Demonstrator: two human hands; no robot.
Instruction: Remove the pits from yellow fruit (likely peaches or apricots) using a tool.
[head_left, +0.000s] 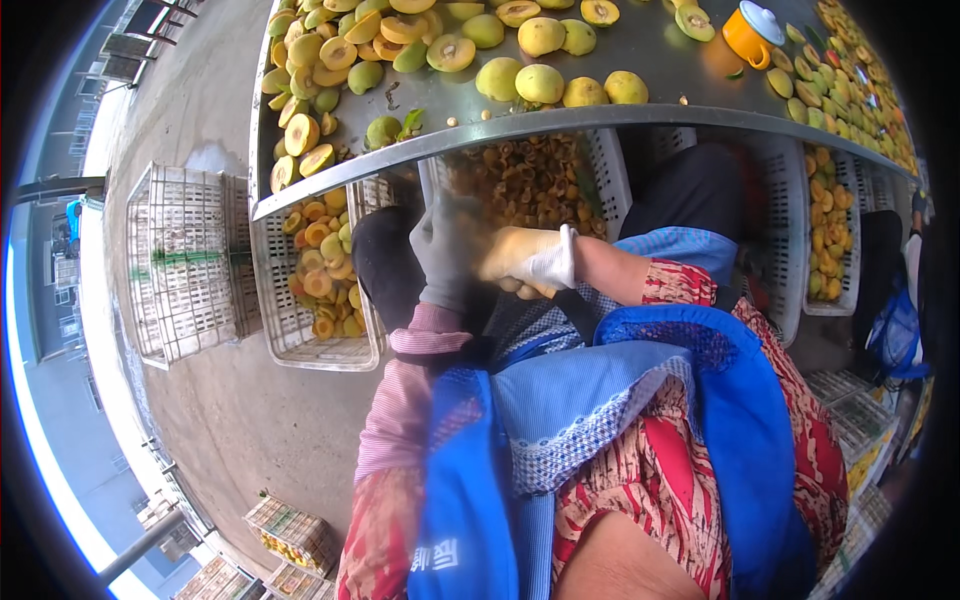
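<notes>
My left hand (444, 244), in a grey glove, is over my lap just below the table edge. Beside it, my right hand (529, 256) wears a white glove stained yellow, with its fingers curled. Both hands are close together and motion-blurred, so what lies between them cannot be made out. Beyond them, under the table, a white plastic crate (611, 176) holds many brownish fruit pieces or stones (525, 176). Halved yellow-green stone fruit (405, 30) is heaped on the metal table (675, 75), with whole-looking ones (540, 84) near its front edge.
A crate of fruit halves (319, 360) stands left of my legs, beside stacked crates (187, 262). Another filled crate (829, 225) is at the right. An orange lidded mug (746, 37) and more fruit (840, 90) are on the table. Another person's legs (879, 255) show far right.
</notes>
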